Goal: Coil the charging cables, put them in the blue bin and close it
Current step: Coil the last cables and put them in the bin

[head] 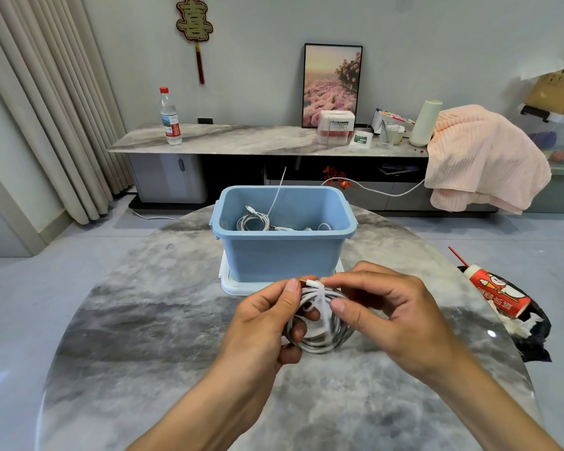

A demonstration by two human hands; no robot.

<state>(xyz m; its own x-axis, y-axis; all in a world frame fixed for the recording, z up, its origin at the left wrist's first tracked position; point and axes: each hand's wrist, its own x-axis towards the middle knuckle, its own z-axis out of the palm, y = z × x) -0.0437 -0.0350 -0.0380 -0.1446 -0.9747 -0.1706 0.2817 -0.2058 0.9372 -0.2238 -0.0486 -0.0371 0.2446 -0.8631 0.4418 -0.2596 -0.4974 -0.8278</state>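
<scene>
A coiled white charging cable (323,338) hangs just above the marble table, in front of the blue bin (282,252). My left hand (267,323) grips the coil's left side, thumb on top near the plug end. My right hand (381,307) pinches the cable's wrapped end at the top of the coil. The bin stands open on its white lid (233,284). Inside it lie other coiled white cables (253,221), one loose end sticking up over the far rim.
A red drink carton with a straw (495,292) lies on dark wrapping at the round marble table's (163,336) right edge. Behind the table stand a low sideboard with a water bottle (169,117), a framed picture, boxes and a pink blanket (482,157).
</scene>
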